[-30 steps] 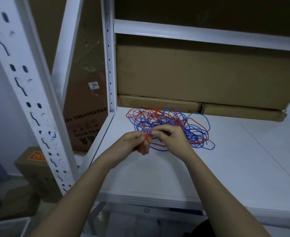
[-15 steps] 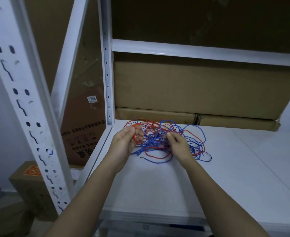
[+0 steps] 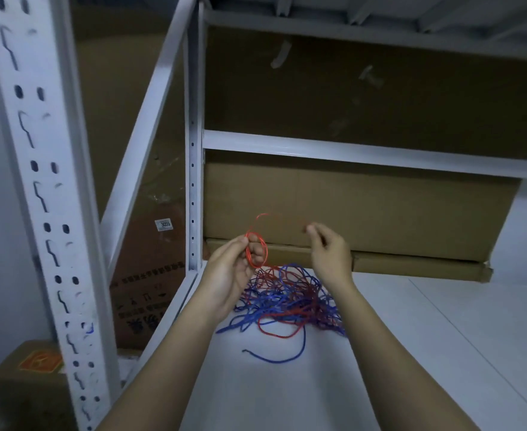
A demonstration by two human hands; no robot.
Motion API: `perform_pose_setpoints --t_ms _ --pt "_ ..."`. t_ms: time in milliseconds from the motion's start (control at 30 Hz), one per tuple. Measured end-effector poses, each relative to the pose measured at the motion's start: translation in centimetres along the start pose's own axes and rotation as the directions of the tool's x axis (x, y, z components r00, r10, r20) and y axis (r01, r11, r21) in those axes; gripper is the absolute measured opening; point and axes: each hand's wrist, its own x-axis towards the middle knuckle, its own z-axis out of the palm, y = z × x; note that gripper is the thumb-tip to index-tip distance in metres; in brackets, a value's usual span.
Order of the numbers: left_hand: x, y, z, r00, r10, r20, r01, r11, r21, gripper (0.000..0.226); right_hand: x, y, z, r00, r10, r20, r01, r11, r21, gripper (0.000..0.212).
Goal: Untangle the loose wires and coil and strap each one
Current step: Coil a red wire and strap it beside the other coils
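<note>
A tangle of red and blue wires (image 3: 287, 301) lies on the white shelf (image 3: 380, 353). My left hand (image 3: 231, 269) is raised above the pile and holds a small red wire coil (image 3: 256, 250) between thumb and fingers. From the coil a red strand arcs up and right towards my right hand (image 3: 327, 250), which is lifted at the same height with its fingertips pinched together on that strand. One blue wire end (image 3: 274, 357) trails loose towards me on the shelf.
Cardboard boxes (image 3: 358, 209) fill the back of the shelf behind the wires. White perforated rack posts (image 3: 193, 150) stand to the left, with more boxes (image 3: 150, 275) beyond them. The shelf surface stretches out to the right.
Both hands have risen off the pile. My left hand now holds a wound red loop, and my right hand has drawn a red strand up and to the right. The camera tilted upward.
</note>
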Motion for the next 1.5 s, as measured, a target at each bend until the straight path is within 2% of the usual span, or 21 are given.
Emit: perform_pose_setpoints --t_ms 33,67,133,167,233,300,367,433,533,600,700,800,900,1033,1133,1200,1300,1400,1500 --pt "-0.1 0.2 -0.5 1.0 0.004 -0.007 -0.005 0.999 -0.048 0.027 -1.1 1.1 0.1 0.989 -0.04 0.139 0.072 0.97 -0.234 0.024" --pt "-0.1 0.3 -1.0 1.0 0.014 -0.023 -0.016 0.997 -0.073 0.026 -2.4 1.9 0.3 0.954 -0.092 0.286 0.21 0.885 -0.417 0.023" --pt "-0.3 -0.1 -2.1 0.996 0.037 -0.075 -0.038 0.999 -0.011 0.027 -5.6 2.5 0.8 0.835 -0.202 0.511 0.489 0.698 -0.523 0.014" --pt "-0.4 -0.5 -2.6 0.994 0.051 -0.1 -0.045 0.998 0.053 0.028 -7.2 2.6 1.1 0.788 -0.257 0.559 0.573 0.637 -0.515 0.004" --pt "-0.6 -1.7 -3.6 0.988 0.071 -0.136 -0.049 0.985 0.164 0.029 -10.0 2.4 1.4 0.73 -0.383 0.567 0.663 0.597 -0.451 0.01" --pt "-0.8 -2.8 -4.7 0.986 0.091 -0.138 -0.05 0.959 0.279 0.029 -11.8 2.2 1.3 0.693 -0.488 0.531 0.711 0.585 -0.39 0.002" --pt "-1.1 -3.8 -5.6 0.99 0.093 -0.107 -0.043 0.916 0.398 0.026 -13.1 1.7 1.1 0.663 -0.54 0.518 0.74 0.578 -0.345 0.01" --pt "-1.3 -5.0 -6.3 0.995 0.069 -0.068 -0.019 0.827 0.562 0.025 -13.9 1.1 0.8 0.639 -0.558 0.53 0.759 0.57 -0.315 0.008" --pt "-2.1 -6.6 -6.8 0.999 -0.045 0.008 0.024 0.67 0.742 0.023 -14.5 0.3 0.4 0.605 -0.572 0.554 0.781 0.564 -0.27 0.006" --pt "-2.8 -7.2 -6.9 0.99 -0.106 0.088 -0.002 0.629 0.777 0.021 -14.4 0.3 -0.2 0.637 -0.544 0.547 0.745 0.616 -0.256 0.011" --pt "-4.0 -7.4 -6.7 0.969 -0.162 0.186 -0.062 0.569 0.82 0.026 -13.6 0.7 -1.1 0.752 -0.444 0.486 0.601 0.765 -0.23 0.015" --pt "-4.9 -7.5 -6.6 0.936 -0.258 0.238 -0.008 0.662 0.749 0.027 -12.2 1.3 -1.5 0.851 -0.361 0.381 0.451 0.874 -0.178 0.012" --pt "-5.0 -7.0 -6.6 0.937 -0.27 0.224 0.041 0.717 0.695 0.031 -10.9 1.8 -0.7 0.92 -0.196 0.339 0.248 0.962 -0.117 0.011" --pt "-4.8 -6.3 -6.6 0.945 -0.278 0.172 0.132 0.806 0.577 0.036 -10.6 2.1 1.1 0.926 -0.066 0.373 0.08 0.997 -0.021 0.014" --pt "-4.7 -6.1 -6.9 0.964 -0.212 0.158 0.127 0.895 0.428 0.035 -11.4 2.4 2.3 0.881 0.039 0.471 -0.071 0.996 0.05 0.016" --pt "-4.5 -6.1 -7.2 0.976 -0.178 0.127 0.132 0.943 0.305 0.034 -12.6 3.0 3.0 0.85 0.084 0.52 -0.128 0.991 0.049 0.018" --pt "-4.2 -6.5 -7.5 0.98 -0.162 0.112 0.136 0.967 0.214 0.034 -14.2 3.6 3.6 0.852 0.111 0.512 -0.142 0.99 0.022 0.017" --pt "-3.6 -7.2 -7.2 0.992 -0.111 0.064 0.092 0.966 0.243 0.035 -15.1 3.5 4.0 0.838 0.067 0.541 -0.062 0.998 -0.028 0.018" --pt "-3.3 -8.2 -7.2 0.998 -0.054 0.015 0.04 0.875 0.482 0.031 -15.2 3.7 3.8 0.838 0.009 0.545 0.053 0.994 -0.098 0.017"
